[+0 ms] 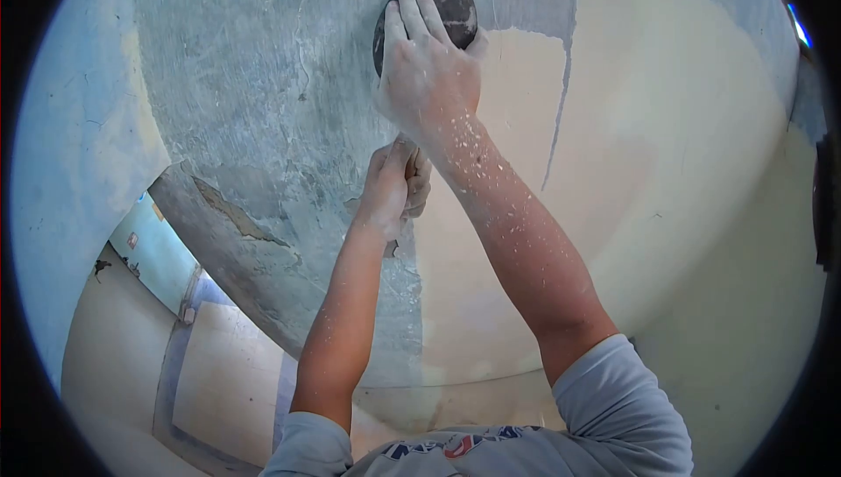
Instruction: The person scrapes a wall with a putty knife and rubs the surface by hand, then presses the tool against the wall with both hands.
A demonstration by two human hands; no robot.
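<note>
A dark, round-headed wall sander, smeared with pale dust, lies against the wall at the upper middle. Across its head spreads my right hand, fingers stretched over the top and thumb at the right side, gripping it. Below, my left hand is closed around what looks like the sander's handle, mostly hidden by the fingers and my right wrist. White dust coats both hands, and pale flecks dot my right forearm. Around the sander, the wall has a scraped blue-grey surface.
To the right is a smooth cream wall patch with a ragged grey streak. Peeling, broken plaster marks the wall's lower left edge. Beyond that edge, an opening shows a lower room with a pale panel. A dark object stands at the far right.
</note>
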